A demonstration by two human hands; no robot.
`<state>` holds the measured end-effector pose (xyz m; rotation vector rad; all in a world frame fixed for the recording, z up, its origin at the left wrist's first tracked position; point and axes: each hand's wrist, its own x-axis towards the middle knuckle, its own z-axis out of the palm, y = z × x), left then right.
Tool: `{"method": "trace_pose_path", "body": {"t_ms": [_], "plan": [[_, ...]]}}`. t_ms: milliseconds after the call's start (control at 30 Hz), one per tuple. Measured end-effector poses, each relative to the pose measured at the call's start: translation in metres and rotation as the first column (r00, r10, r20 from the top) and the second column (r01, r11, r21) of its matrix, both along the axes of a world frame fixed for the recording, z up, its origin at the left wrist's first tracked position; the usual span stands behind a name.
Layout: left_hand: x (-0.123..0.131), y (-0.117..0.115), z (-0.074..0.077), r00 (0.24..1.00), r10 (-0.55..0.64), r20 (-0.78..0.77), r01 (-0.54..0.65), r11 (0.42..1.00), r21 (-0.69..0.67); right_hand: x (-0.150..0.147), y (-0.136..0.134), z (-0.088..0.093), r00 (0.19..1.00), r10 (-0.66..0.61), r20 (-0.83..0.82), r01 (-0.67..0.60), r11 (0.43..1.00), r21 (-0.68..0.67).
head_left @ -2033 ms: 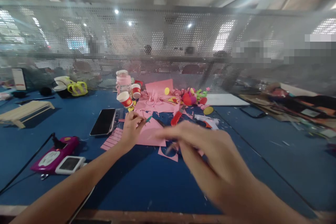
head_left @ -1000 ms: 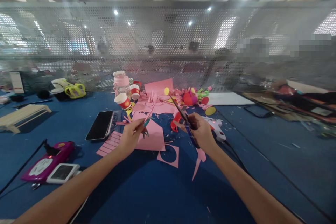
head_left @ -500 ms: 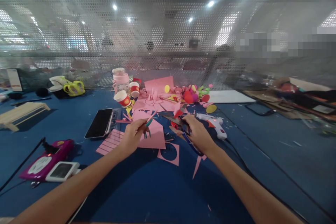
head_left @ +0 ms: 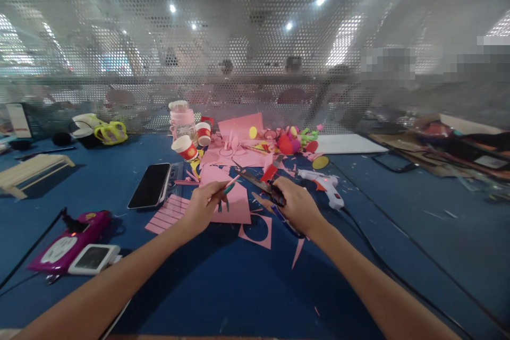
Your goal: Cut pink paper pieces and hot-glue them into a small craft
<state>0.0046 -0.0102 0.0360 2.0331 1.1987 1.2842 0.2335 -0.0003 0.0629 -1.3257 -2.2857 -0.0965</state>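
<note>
My left hand [head_left: 207, 204] pinches a small pink and teal piece [head_left: 228, 189], which looks like thin paper, between thumb and fingers. Teal bits of it hang below the fingertips. In my right hand [head_left: 298, 204] is a pair of scissors [head_left: 263, 183] with dark blades and a blue handle, the blades pointing left at the held piece. Whether the blades touch it I cannot tell. Under both hands lies a pink paper sheet [head_left: 235, 207]. A pink square with a round hole [head_left: 265, 242] rests nearer me, beside a pointed pink scrap [head_left: 297, 254].
A white glue gun [head_left: 331, 189] with a cord lies at right. Left are a phone [head_left: 149, 186], a purple power strip [head_left: 59, 252] and lined pink paper [head_left: 167, 215]. Paper cups [head_left: 184, 147], a bottle [head_left: 182, 119] and colourful craft pieces [head_left: 290, 143] stand behind, before a perforated screen [head_left: 255, 42].
My right hand and the scissors have shifted slightly left, bringing the blade tips closer to the held piece. My left hand keeps its pinch. The whole view has moved a little.
</note>
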Motion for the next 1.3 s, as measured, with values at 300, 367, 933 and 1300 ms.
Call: {"method": "trace_pose_path", "body": {"t_ms": [300,367,933,1300], "plan": [[-0.001,0.001,0.000,0.999,-0.021,-0.032,0.021,1.000,-0.017,-0.001,0.000,0.000,1.000,-0.009,0.027,0.009,1.000,-0.016],[-0.002,0.001,0.000,0.998,-0.028,-0.059,0.028,1.000,-0.002,-0.001,0.000,-0.001,1.000,0.000,0.031,0.001,1.000,-0.028],[-0.002,-0.001,0.002,0.986,-0.069,-0.150,0.078,0.995,0.056,-0.008,-0.003,-0.005,0.995,0.036,0.093,-0.033,0.999,-0.039],[-0.002,0.002,-0.002,0.986,-0.036,-0.161,0.045,0.998,0.051,-0.016,-0.013,0.005,0.999,0.033,-0.018,-0.036,0.984,-0.173]]}}
